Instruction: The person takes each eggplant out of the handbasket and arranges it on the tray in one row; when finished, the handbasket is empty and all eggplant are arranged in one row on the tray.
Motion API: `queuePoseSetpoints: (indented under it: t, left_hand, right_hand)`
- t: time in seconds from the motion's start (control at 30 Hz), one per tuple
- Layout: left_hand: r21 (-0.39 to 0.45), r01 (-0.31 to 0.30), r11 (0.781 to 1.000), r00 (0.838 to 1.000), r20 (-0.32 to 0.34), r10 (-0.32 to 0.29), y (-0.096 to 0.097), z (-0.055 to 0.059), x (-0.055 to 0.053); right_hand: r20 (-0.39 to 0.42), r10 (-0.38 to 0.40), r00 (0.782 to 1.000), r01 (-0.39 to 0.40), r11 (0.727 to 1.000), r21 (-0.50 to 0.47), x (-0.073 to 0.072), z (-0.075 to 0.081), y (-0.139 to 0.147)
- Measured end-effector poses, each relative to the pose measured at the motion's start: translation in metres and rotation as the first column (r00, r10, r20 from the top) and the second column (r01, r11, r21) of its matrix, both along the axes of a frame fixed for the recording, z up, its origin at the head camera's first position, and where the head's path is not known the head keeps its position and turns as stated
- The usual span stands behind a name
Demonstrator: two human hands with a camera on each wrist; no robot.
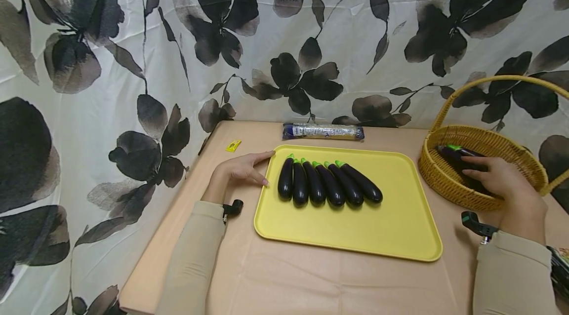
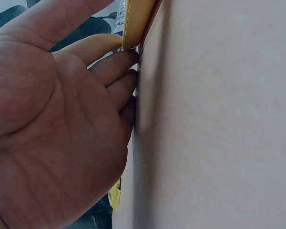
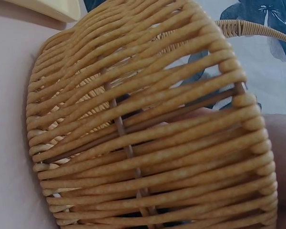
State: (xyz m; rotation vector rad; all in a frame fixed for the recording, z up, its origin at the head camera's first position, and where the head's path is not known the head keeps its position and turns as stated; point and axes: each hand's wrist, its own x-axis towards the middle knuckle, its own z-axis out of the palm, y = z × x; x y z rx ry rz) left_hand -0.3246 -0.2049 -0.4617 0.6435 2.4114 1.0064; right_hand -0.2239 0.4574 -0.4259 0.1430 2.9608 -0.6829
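Several glossy dark purple eggplants (image 1: 316,184) with green tops lie side by side on a yellow tray (image 1: 400,226). At the tray's left rim is my left hand (image 1: 237,167), its thumb and fingers spread against the edge; the left wrist view shows its palm (image 2: 57,114) and the fingertips by the tray's side. My right hand (image 1: 504,179) reaches into a wicker basket (image 1: 484,132) and grips an eggplant (image 1: 449,154) there. In the right wrist view the basket's woven side (image 3: 148,129) hides most of that hand.
Behind the tray lies a long shiny blue-and-silver package (image 1: 323,131). A small yellow packet (image 1: 233,145) sits near the table's left edge. The basket's tall handle (image 1: 502,78) arches above it. A floral curtain (image 1: 249,78) hangs behind the table (image 1: 293,275).
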Motion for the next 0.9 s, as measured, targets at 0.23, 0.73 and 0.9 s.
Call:
queuePoseSetpoints:
  t: [0.23, 0.73, 0.9]
  left_hand:
    - [0.018, 0.009, 1.000, 1.000, 0.007, -0.009, 0.0003, 0.0000, -0.0008]
    - [0.001, 0.010, 1.000, 1.000, -0.006, -0.010, 0.0000, 0.0012, 0.0005]
    - [0.000, 0.021, 1.000, 1.000, -0.014, -0.021, 0.0002, 0.0017, 0.0003]
  right_hand:
    - [0.032, 0.023, 0.999, -0.023, 0.999, -0.022, -0.0031, 0.0000, 0.0006]
    - [0.084, 0.153, 0.985, -0.160, 0.984, 0.081, -0.0071, 0.0023, -0.0053]
    - [0.067, 0.154, 0.986, -0.160, 0.982, 0.101, -0.0065, 0.0026, -0.0063]
